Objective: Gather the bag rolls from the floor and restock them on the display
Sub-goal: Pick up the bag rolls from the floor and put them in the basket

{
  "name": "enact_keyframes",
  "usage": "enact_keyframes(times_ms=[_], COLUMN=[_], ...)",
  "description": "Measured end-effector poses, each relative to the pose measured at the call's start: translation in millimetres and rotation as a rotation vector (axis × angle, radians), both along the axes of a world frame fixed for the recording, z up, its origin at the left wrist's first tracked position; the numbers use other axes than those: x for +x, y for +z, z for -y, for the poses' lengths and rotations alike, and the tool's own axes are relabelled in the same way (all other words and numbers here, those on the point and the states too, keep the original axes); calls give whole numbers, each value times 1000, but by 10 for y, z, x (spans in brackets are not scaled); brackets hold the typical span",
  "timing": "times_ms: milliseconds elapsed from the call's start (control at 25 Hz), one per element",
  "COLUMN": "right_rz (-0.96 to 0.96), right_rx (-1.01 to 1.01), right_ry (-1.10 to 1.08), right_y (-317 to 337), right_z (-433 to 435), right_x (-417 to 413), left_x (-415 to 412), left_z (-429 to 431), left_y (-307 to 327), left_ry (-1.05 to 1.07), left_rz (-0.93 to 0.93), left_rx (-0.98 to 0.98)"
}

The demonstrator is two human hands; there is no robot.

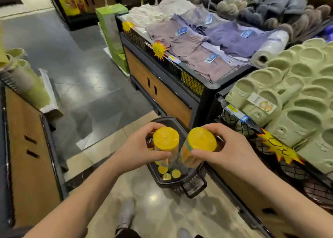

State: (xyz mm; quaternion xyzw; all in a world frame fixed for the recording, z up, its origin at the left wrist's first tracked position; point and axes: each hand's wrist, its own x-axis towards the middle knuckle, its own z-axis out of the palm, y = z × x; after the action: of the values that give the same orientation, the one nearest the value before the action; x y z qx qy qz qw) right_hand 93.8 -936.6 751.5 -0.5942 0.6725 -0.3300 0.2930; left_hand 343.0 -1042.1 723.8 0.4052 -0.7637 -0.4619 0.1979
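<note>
Head view: my left hand [137, 151] curls round one bag roll [165, 138], right hand [232, 147] round a second bag roll [201, 138], both above the floor basket [194, 187]. They look light, stiff, slippery; I'd grip mid-barrel.

Your left hand [138, 151] grips a yellow roll [166, 138] near its top end. Your right hand [232, 147] grips a second yellow roll [201, 140], tilted toward the first. The two hang just beside each other above a black basket [194, 185] on the floor [153, 210], and more yellow rolls [163, 169] lie at its near end. On the right, green slippers [297, 97] fill a display [234, 119]. Farther off, a clear roll [270, 46] lies beside folded clothes [198, 45].
</note>
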Motion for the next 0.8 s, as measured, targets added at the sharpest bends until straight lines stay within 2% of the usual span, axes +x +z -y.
enact_keyframes(times_ms=[120,280,480,600,800], right_rz=[11,-72,-107,-102,-133], right_rx=[50,117,233,332,467], right_ry=[-90,-250,-391,-422,-441], right_y=[-229,-606,-1291,-2056,-3626], right_z=[349,870,1206,1370,1560], right_x=[95,262,294,197,-51], left_x=[-10,-55,-292,-484,-763], left_z=[597,1460,2025,2229,2333], left_y=[-279,-753,-1431,-2207,-3845], left_ry=[-97,-298,-426,-452,-465], left_rz=[49,94,181,264,358], left_rx=[-27,51,5,2,13])
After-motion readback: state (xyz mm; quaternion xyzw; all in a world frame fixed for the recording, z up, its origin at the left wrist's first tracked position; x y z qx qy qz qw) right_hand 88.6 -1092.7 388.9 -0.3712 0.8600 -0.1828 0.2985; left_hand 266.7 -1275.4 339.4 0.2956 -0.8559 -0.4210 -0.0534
